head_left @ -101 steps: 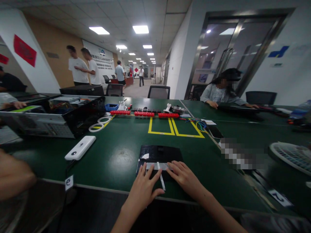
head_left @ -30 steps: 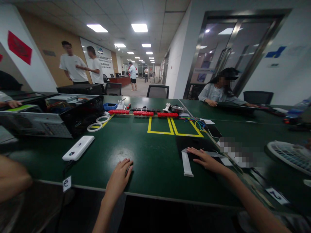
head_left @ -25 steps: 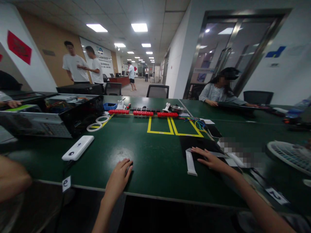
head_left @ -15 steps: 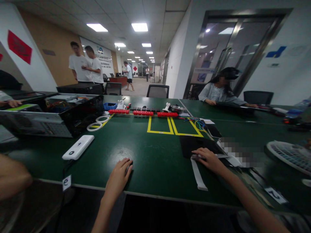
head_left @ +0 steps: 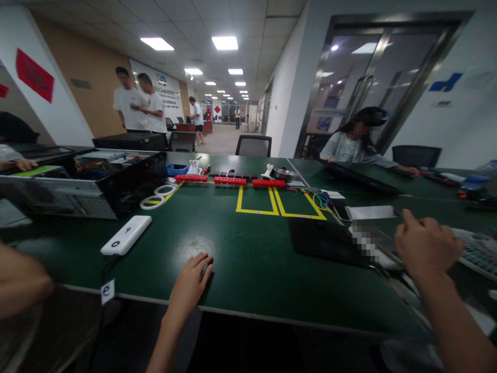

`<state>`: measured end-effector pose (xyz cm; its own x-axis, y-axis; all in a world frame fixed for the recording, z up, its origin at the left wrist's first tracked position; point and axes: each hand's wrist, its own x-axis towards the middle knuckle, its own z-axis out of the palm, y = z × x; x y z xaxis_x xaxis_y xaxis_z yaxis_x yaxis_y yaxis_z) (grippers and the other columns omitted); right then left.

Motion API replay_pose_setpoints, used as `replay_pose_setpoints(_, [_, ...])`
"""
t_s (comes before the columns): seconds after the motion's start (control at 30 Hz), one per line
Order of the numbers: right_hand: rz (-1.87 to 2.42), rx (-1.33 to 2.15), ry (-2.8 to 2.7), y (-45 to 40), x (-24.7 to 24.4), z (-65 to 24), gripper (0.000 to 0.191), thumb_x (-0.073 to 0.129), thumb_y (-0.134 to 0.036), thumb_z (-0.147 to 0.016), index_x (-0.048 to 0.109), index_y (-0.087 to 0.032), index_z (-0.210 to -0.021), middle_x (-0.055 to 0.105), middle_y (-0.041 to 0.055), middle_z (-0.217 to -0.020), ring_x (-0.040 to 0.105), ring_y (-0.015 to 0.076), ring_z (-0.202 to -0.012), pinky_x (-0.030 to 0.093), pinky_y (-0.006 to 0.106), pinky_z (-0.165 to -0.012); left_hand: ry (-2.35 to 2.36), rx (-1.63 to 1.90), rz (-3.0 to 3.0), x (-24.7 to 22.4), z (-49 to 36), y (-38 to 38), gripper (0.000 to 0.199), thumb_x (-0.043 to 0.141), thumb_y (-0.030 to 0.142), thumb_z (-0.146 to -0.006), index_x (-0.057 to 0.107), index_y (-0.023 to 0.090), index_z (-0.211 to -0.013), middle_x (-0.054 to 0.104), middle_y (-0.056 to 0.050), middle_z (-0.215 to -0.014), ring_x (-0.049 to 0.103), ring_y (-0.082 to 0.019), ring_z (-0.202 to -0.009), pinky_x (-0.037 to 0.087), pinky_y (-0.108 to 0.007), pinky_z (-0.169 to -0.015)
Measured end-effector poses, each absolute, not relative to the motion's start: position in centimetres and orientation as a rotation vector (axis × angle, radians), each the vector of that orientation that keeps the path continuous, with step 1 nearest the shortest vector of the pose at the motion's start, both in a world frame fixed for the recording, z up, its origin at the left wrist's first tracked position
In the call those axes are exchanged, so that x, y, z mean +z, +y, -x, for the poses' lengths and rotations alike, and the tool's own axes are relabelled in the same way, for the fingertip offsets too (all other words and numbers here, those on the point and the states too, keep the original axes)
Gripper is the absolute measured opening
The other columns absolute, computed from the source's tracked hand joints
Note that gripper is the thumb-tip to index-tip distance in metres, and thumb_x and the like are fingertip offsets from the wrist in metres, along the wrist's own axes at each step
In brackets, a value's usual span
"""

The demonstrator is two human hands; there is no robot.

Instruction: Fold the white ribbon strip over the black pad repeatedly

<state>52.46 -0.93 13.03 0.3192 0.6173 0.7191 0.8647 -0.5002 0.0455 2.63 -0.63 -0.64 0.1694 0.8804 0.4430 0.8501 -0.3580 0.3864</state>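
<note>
My left hand [head_left: 191,280] lies on the green table near its front edge, with the fingers curved over a small dark object [head_left: 210,261] whose kind I cannot make out. Raised at the right, my right hand [head_left: 429,246] has its fingers curled and its back turned to me. A white flat strip [head_left: 371,212] reaches out to the left of its index finger and appears held; the fingertips themselves are hidden. A black flat pad [head_left: 328,241] lies between the two hands, and a black phone-like slab [head_left: 341,209] is partly behind the strip.
An opened computer case [head_left: 132,178] stands at the left, beside white rings [head_left: 152,202] and a white power bank [head_left: 127,235] with a cable. Red racks [head_left: 230,181] and yellow taped frames [head_left: 257,212] are farther back. A white fan [head_left: 479,254] sits right; a person [head_left: 351,145] sits across.
My right hand has lifted off the black pad and moved right, and the white strip has shifted right and back with it. My left hand has stayed in place.
</note>
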Motion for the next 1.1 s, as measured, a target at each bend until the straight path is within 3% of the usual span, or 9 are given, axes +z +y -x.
replay_pose_setpoints(0.1, [2.452,-0.816,-1.260,-0.5,12.5,-53.7,0.046,0.029,-0.029,-0.090,0.062,-0.006,-0.110,0.057,0.0268,-0.102,0.048,0.0405,-0.103,0.033,0.053,-0.076,1.750,0.956,-2.355,-0.7,-2.6,-0.6,0.031,0.045,0.030,-0.092,0.064,0.019,-0.113,0.063,-0.008,-0.120,0.055,-0.023,-0.116,0.040,-0.042,-0.103])
replay_pose_setpoints(0.23, [2.588,-0.728,-1.266,0.9,10.1,-54.5,0.047,0.027,-0.032,-0.089,0.065,-0.008,-0.104,0.057,0.0259,-0.103,0.051,0.0415,-0.102,0.034,0.056,-0.076,1.742,0.996,-2.346,-0.5,-2.7,-0.6,0.030,0.045,0.030,-0.091,0.065,0.021,-0.112,0.064,-0.007,-0.120,0.056,-0.023,-0.115,0.041,-0.042,-0.102])
replay_pose_setpoints(0.4, [2.411,-0.836,-1.568,2.6,7.6,-52.9,0.049,0.030,-0.034,-0.090,0.054,-0.007,-0.122,0.054,0.0267,-0.113,0.049,0.0391,-0.105,0.036,0.056,-0.079,1.740,0.980,-2.348,-0.3,-2.7,-0.7,0.030,0.045,0.030,-0.092,0.065,0.020,-0.112,0.064,-0.008,-0.119,0.056,-0.023,-0.115,0.041,-0.042,-0.102])
replay_pose_setpoints(0.5, [2.213,-0.822,-1.934,3.9,6.2,-51.4,0.042,0.033,-0.032,-0.090,0.055,-0.019,-0.124,0.053,0.0162,-0.125,0.045,0.0321,-0.115,0.037,0.052,-0.088,1.745,0.977,-2.346,-0.4,-2.7,-0.7,0.030,0.045,0.029,-0.091,0.065,0.020,-0.112,0.064,-0.008,-0.119,0.056,-0.023,-0.115,0.040,-0.042,-0.103])
replay_pose_setpoints(0.57, [2.118,-0.780,-2.128,4.7,5.2,-50.3,0.040,0.035,-0.033,-0.089,0.058,-0.024,-0.120,0.052,0.0118,-0.130,0.040,0.0313,-0.122,0.033,0.056,-0.094,1.745,0.985,-2.348,-0.4,-2.7,-0.7,0.030,0.045,0.029,-0.091,0.064,0.020,-0.112,0.064,-0.008,-0.119,0.056,-0.023,-0.115,0.040,-0.042,-0.103])
replay_pose_setpoints(0.67, [2.011,-0.717,-2.291,5.4,4.0,-48.7,0.043,0.031,-0.034,-0.089,0.060,-0.019,-0.118,0.047,0.0144,-0.136,0.034,0.0338,-0.129,0.024,0.064,-0.097,1.745,0.984,-2.350,-0.4,-2.7,-0.7,0.029,0.045,0.029,-0.091,0.064,0.021,-0.112,0.064,-0.007,-0.120,0.056,-0.022,-0.115,0.040,-0.041,-0.103])
replay_pose_setpoints(0.83, [1.948,-0.490,-2.372,5.9,3.4,-46.0,0.053,0.029,-0.041,-0.090,0.054,-0.012,-0.126,0.041,0.0174,-0.141,0.028,0.0353,-0.133,0.022,0.061,-0.101,1.745,0.965,-2.341,-0.3,-2.8,-0.7,0.030,0.044,0.030,-0.092,0.064,0.021,-0.113,0.064,-0.007,-0.120,0.055,-0.022,-0.116,0.039,-0.042,-0.104])
replay_pose_setpoints(1.1, [1.867,-0.250,-2.480,5.4,3.9,-38.7,0.059,0.027,-0.053,-0.091,0.032,-0.025,-0.143,0.034,0.0120,-0.146,0.032,0.0341,-0.130,0.029,0.056,-0.099,1.739,0.978,-2.330,-0.3,-2.8,-0.7,0.030,0.045,0.031,-0.091,0.064,0.022,-0.113,0.063,-0.006,-0.121,0.055,-0.022,-0.116,0.039,-0.041,-0.103])
